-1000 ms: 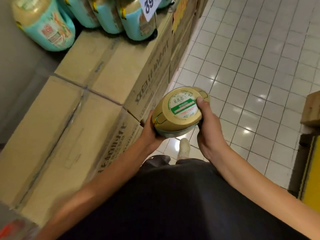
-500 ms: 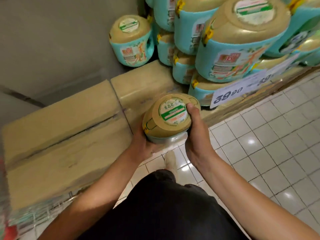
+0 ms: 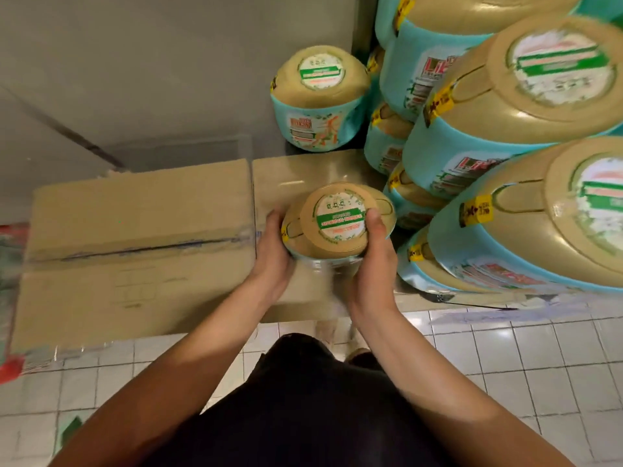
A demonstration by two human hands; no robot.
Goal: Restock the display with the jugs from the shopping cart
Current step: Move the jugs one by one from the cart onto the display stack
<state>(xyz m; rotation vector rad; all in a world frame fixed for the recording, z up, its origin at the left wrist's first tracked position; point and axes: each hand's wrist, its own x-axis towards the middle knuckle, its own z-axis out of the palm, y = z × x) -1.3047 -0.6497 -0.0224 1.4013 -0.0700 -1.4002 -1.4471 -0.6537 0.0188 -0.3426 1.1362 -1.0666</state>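
Note:
I hold a tan-topped jug point(image 3: 332, 224) with a round green and white lid sticker between both hands, above the cardboard boxes. My left hand point(image 3: 274, 254) cups its left side and my right hand point(image 3: 374, 261) grips its right side, thumb over the lid edge. Its teal label is mostly hidden below. Just to the right rises the display stack of matching jugs point(image 3: 505, 136), several tiers high. A single jug point(image 3: 320, 99) stands apart at the back against the wall.
Two closed cardboard boxes point(image 3: 135, 244) form the display base along a grey wall point(image 3: 135, 62). White tiled floor point(image 3: 522, 365) runs in front of them. Something red point(image 3: 10, 365) shows at the far left edge.
The view has swung from the floor aisle toward the display. The jug in both hands has moved forward, from over the floor to above the boxes beside the stack.

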